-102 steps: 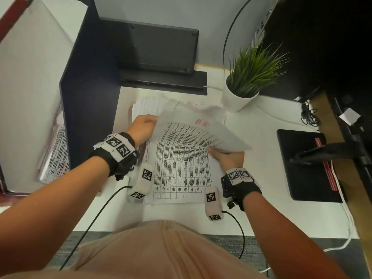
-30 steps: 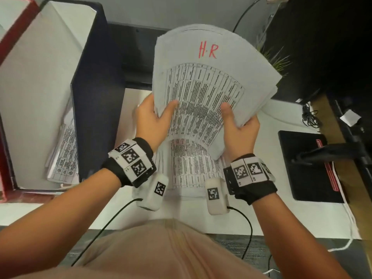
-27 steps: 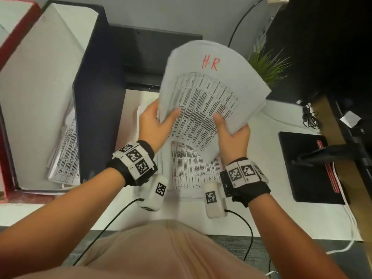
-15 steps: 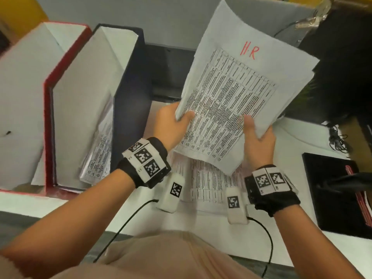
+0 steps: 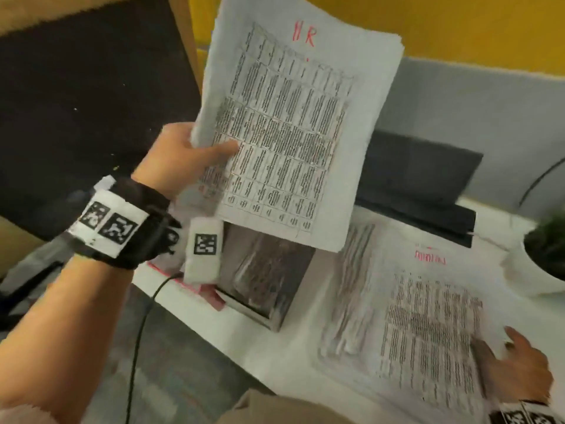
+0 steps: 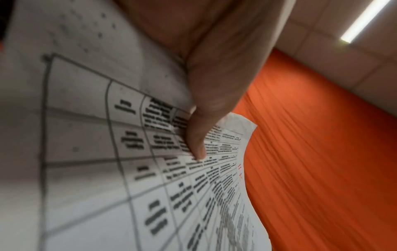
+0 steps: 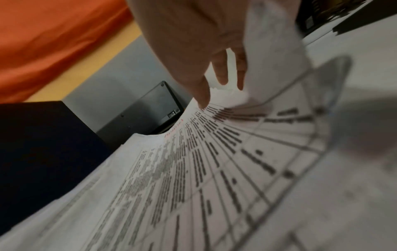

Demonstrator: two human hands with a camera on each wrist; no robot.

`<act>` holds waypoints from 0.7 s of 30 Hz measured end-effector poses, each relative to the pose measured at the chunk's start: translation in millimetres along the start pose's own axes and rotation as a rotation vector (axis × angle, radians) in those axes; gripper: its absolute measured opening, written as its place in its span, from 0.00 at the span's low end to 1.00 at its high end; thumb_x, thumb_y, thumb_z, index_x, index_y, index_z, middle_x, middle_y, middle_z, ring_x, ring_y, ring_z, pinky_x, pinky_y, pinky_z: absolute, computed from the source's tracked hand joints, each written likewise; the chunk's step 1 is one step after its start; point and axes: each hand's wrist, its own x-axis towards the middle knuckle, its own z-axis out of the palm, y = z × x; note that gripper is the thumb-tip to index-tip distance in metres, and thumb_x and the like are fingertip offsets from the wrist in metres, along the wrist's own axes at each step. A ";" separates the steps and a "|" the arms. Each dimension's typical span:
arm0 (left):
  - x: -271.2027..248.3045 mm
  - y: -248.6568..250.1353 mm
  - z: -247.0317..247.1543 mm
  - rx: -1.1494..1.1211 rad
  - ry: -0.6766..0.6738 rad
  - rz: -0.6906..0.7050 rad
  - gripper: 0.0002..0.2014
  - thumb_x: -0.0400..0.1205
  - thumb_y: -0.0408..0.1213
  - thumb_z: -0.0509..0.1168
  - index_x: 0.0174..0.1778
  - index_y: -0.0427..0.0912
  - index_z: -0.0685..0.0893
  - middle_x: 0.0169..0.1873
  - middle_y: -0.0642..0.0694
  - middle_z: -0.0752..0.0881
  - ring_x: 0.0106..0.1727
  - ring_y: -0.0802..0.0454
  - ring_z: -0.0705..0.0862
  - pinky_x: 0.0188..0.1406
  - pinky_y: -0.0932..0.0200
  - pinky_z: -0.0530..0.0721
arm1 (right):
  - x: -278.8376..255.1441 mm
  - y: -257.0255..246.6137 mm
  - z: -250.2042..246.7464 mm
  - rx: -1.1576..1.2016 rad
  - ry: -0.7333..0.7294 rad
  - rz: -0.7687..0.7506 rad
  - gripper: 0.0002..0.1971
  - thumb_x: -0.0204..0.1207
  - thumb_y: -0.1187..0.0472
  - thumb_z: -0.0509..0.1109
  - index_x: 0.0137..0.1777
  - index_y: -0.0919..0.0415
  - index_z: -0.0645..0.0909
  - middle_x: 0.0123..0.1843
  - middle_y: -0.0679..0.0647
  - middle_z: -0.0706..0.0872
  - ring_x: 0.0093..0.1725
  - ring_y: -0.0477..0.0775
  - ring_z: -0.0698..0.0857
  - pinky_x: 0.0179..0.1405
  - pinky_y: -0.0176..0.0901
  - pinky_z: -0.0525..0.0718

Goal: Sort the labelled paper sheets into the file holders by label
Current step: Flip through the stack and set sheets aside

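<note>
A stack of printed sheets marked "HR" in red (image 5: 290,133) is held upright in the air by my left hand (image 5: 214,148). The thumb (image 6: 197,135) lies on the front and the fingers are hidden behind. The stack's lower edge hangs just above a dark file holder (image 5: 250,310) with papers inside. A red holder's edge (image 5: 211,296) shows beside it. My right hand (image 5: 516,365) rests with straight fingers (image 7: 214,84) on the pile of sheets (image 5: 412,301) on the white table. That pile's top sheet bears a blurred red label. One sheet edge (image 7: 275,51) curls up beside the fingers.
A dark laptop-like device (image 5: 422,179) stands at the back against a grey partition. A potted plant (image 5: 547,249) sits at the far right. A dark board (image 5: 76,102) fills the left. The left wrist cable (image 5: 137,332) hangs over the table's front edge.
My right hand has let go of the HR stack and dropped onto the pile on the table. The left hand alone now holds the stack, carried left above the holders.
</note>
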 end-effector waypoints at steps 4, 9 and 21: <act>15.3 -30.5 -51.1 0.013 0.104 -0.121 0.11 0.72 0.48 0.74 0.45 0.49 0.86 0.44 0.52 0.90 0.46 0.54 0.89 0.51 0.49 0.85 | 1.2 5.1 5.4 -0.037 -0.080 0.027 0.31 0.71 0.60 0.76 0.71 0.72 0.72 0.68 0.76 0.77 0.66 0.77 0.76 0.72 0.64 0.70; 30.2 -66.6 -57.8 0.201 0.123 -0.184 0.09 0.70 0.41 0.77 0.43 0.45 0.85 0.38 0.48 0.87 0.39 0.53 0.86 0.32 0.60 0.79 | 1.1 12.7 9.2 -0.033 -0.198 0.021 0.31 0.73 0.65 0.73 0.75 0.71 0.67 0.66 0.76 0.76 0.66 0.75 0.75 0.69 0.66 0.70; 55.6 -123.8 29.2 0.738 -0.143 -0.228 0.17 0.73 0.34 0.74 0.58 0.33 0.84 0.51 0.34 0.86 0.53 0.38 0.84 0.48 0.53 0.79 | -10.0 9.4 24.6 0.118 -0.040 0.048 0.31 0.67 0.71 0.76 0.70 0.72 0.71 0.59 0.77 0.81 0.57 0.76 0.80 0.61 0.71 0.75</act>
